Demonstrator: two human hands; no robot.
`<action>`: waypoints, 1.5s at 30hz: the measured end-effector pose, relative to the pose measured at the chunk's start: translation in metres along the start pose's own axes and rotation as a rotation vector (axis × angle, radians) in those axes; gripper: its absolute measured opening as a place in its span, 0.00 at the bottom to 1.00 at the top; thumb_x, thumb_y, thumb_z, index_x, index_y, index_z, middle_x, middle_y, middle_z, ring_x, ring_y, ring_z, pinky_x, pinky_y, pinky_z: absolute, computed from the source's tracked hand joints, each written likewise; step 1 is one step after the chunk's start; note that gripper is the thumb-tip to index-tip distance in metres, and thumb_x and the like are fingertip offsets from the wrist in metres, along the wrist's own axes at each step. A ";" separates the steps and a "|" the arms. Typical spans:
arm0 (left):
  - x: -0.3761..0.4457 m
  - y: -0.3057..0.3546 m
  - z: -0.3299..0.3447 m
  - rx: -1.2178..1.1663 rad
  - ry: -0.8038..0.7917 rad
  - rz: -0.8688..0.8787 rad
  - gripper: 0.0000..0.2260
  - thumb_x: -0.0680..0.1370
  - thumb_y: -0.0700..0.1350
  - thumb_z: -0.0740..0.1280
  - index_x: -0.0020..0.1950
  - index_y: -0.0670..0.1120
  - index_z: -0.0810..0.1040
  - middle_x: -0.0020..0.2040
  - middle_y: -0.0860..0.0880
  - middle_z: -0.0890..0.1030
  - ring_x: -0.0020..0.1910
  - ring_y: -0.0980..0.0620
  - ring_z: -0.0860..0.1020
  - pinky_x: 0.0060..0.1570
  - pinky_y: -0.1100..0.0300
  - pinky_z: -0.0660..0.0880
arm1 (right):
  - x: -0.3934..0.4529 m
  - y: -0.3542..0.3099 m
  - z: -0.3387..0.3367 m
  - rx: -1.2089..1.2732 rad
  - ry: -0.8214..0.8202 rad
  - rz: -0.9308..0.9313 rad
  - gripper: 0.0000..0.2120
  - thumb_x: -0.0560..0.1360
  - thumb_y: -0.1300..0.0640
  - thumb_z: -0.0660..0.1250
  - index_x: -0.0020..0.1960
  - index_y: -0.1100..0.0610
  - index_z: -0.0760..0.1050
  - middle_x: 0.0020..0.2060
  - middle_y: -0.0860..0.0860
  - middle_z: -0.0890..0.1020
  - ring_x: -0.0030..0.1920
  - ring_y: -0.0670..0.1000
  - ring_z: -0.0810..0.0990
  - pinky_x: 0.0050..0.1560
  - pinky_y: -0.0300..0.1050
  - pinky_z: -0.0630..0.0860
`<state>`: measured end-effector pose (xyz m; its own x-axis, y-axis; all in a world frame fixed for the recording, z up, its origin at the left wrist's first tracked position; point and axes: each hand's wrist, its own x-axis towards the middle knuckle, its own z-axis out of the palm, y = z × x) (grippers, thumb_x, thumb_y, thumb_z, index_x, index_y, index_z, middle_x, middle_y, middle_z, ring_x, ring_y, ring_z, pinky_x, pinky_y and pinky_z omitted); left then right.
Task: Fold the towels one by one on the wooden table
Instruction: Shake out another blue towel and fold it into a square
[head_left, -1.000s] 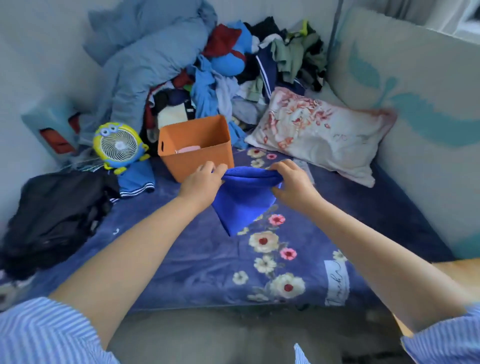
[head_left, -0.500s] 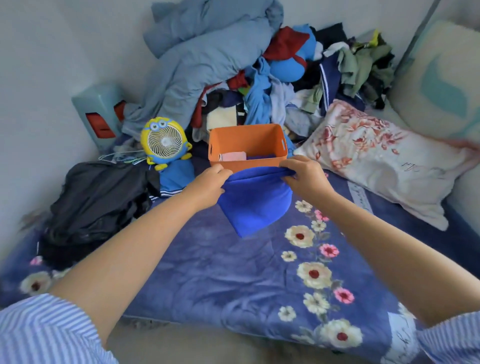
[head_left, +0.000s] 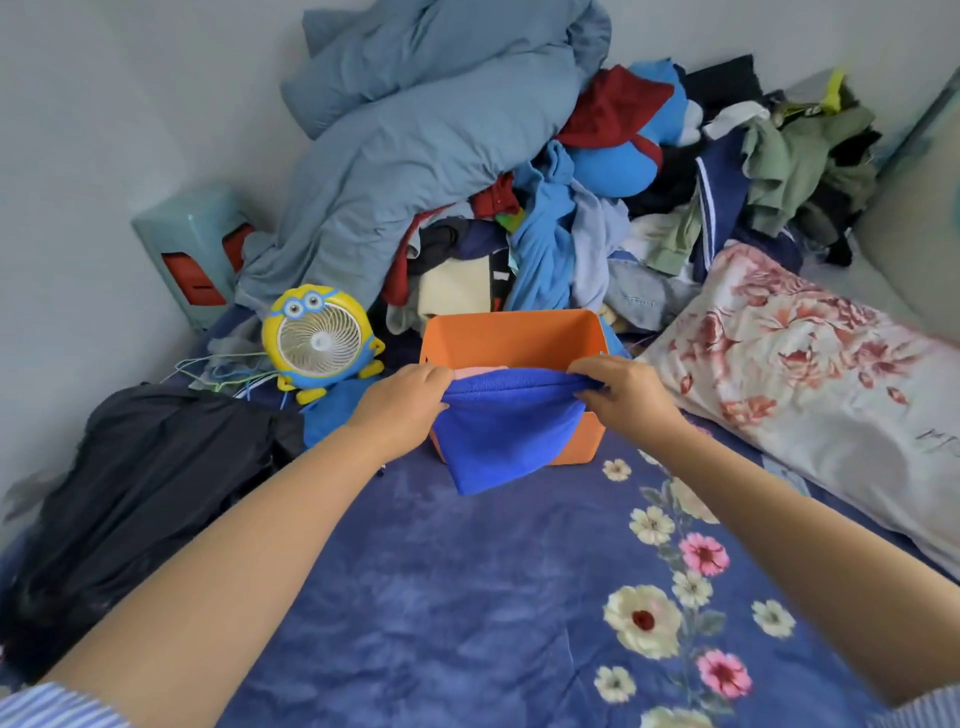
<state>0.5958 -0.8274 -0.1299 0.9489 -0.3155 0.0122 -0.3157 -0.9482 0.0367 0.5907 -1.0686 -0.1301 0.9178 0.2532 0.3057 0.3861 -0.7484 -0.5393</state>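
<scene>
Head view, near to far. Striped sleeve cuffs at the lower corners; both bare forearms reach forward over a dark blue floral bedspread (head_left: 467, 597). Left hand (head_left: 400, 405) pinches the left end of a blue towel (head_left: 506, 436) along its top edge, fingers curled over the cloth. Right hand (head_left: 621, 395) grips the right end of the same edge in like manner. Towel hangs between the two hands, top edge stretched roughly level, lower part tapering to a point that hangs just above the bedspread. It hangs in front of the near wall of an orange bin (head_left: 511, 338); its top edge lies at the bin's near rim. Something pink (head_left: 475, 371) shows inside the bin, just behind the towel edge; cannot tell what it is.

Left of the bin: yellow cartoon-character fan (head_left: 317, 340), upright, facing the camera. Nearer left: heap of dark clothing (head_left: 150, 483). Right: floral pillow (head_left: 810, 379) lying on the bedspread. Behind the bin: tall pile of mixed clothes (head_left: 597, 228) topped by a grey-blue duvet (head_left: 426, 135), against the wall. Far left corner: pale green stool (head_left: 192, 244).
</scene>
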 end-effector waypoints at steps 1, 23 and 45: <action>0.013 -0.004 -0.001 0.000 0.014 -0.014 0.11 0.78 0.43 0.60 0.59 0.41 0.69 0.58 0.44 0.74 0.57 0.45 0.71 0.45 0.52 0.68 | 0.015 0.006 0.002 0.001 0.010 0.005 0.11 0.66 0.76 0.64 0.46 0.69 0.79 0.42 0.63 0.82 0.42 0.55 0.78 0.39 0.34 0.64; 0.305 -0.034 0.220 -0.998 -0.268 -0.439 0.12 0.79 0.43 0.58 0.61 0.40 0.70 0.53 0.45 0.76 0.51 0.47 0.75 0.42 0.63 0.69 | 0.212 0.241 0.151 -0.071 -0.256 0.565 0.17 0.72 0.71 0.55 0.60 0.67 0.69 0.57 0.67 0.72 0.59 0.62 0.70 0.53 0.43 0.62; 0.390 -0.015 0.374 -0.832 -0.088 -0.697 0.17 0.78 0.43 0.63 0.60 0.34 0.65 0.56 0.37 0.77 0.56 0.39 0.75 0.53 0.54 0.68 | 0.224 0.347 0.295 -0.606 -0.264 0.640 0.11 0.75 0.69 0.51 0.55 0.66 0.68 0.57 0.65 0.70 0.57 0.63 0.69 0.56 0.57 0.66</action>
<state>0.9700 -0.9510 -0.4989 0.9057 0.2480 -0.3439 0.4219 -0.6071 0.6734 0.9573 -1.0905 -0.4798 0.9597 -0.2443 -0.1388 -0.2490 -0.9683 -0.0177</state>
